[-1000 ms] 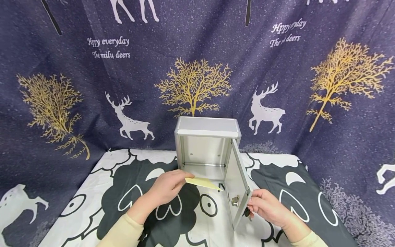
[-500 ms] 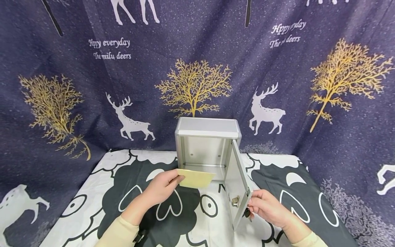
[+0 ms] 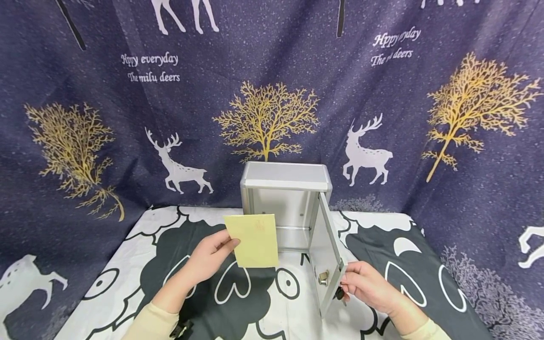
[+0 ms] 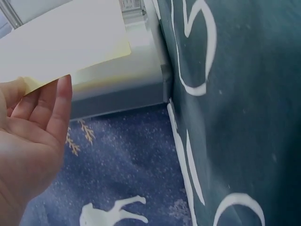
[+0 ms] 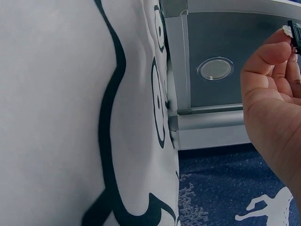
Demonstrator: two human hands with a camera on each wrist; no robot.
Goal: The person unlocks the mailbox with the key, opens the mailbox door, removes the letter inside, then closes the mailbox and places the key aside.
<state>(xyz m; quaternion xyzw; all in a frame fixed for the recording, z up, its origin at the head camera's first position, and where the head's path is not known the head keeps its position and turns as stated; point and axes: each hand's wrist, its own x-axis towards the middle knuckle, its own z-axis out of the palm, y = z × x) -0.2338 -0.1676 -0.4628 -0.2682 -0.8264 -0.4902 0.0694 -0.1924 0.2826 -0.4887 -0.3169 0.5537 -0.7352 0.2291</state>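
My left hand (image 3: 211, 255) pinches a yellow envelope (image 3: 257, 241) by its left edge, thumb in front. The envelope is upright, its broad face showing faint reddish print near the top right corner. It hangs before the lower left of a silver metal box (image 3: 285, 175). In the left wrist view the envelope (image 4: 70, 37) looks washed out. The box's door (image 3: 327, 250) stands swung out at the right, a metal lock (image 3: 324, 277) on its inner face. At the door's free edge my right hand (image 3: 369, 286) pinches a black-headed key (image 3: 340, 293), mostly hidden by the fingers.
A bedding-like cloth (image 3: 293, 311) with black and white cartoon print covers the surface under the box. Behind hangs a dark blue curtain (image 3: 280, 42) with deer and trees. A round window (image 5: 215, 68) shows in the door's outer face in the right wrist view.
My left hand has drawn back to the left from the box's front. The envelope has turned from nearly edge-on to upright, face showing. The right hand and door have stayed put.
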